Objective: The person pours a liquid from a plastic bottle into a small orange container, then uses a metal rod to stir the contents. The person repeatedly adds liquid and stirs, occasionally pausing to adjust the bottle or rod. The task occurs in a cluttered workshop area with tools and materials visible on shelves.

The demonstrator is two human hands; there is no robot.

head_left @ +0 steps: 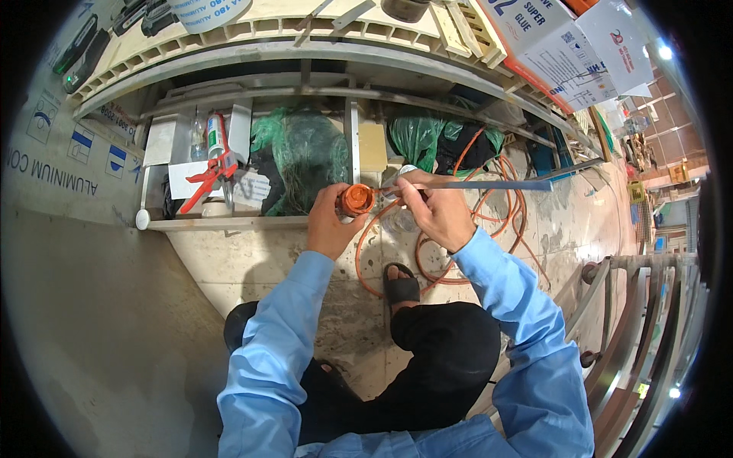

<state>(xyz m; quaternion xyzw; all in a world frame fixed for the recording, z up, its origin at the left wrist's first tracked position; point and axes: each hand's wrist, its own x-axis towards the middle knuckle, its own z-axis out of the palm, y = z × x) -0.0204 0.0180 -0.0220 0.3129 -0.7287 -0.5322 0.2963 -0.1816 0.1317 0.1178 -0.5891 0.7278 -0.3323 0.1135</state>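
Orange paste [358,198] in round jar [357,214]

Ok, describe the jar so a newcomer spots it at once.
Follow the long front shelf rail rightward to the left hand. It grips a small round jar, whose open mouth shows orange contents, unlike the green bag beyond.

The left grip [328,227] holds an open jar [356,213] of orange paste [359,198]; the right grip [445,215] holds a long flat strip [492,185], one end near the jar. A red caulking gun [221,166] lies on the low shelf [252,224]; an orange hose [524,215] coils on the tiled floor [569,225].
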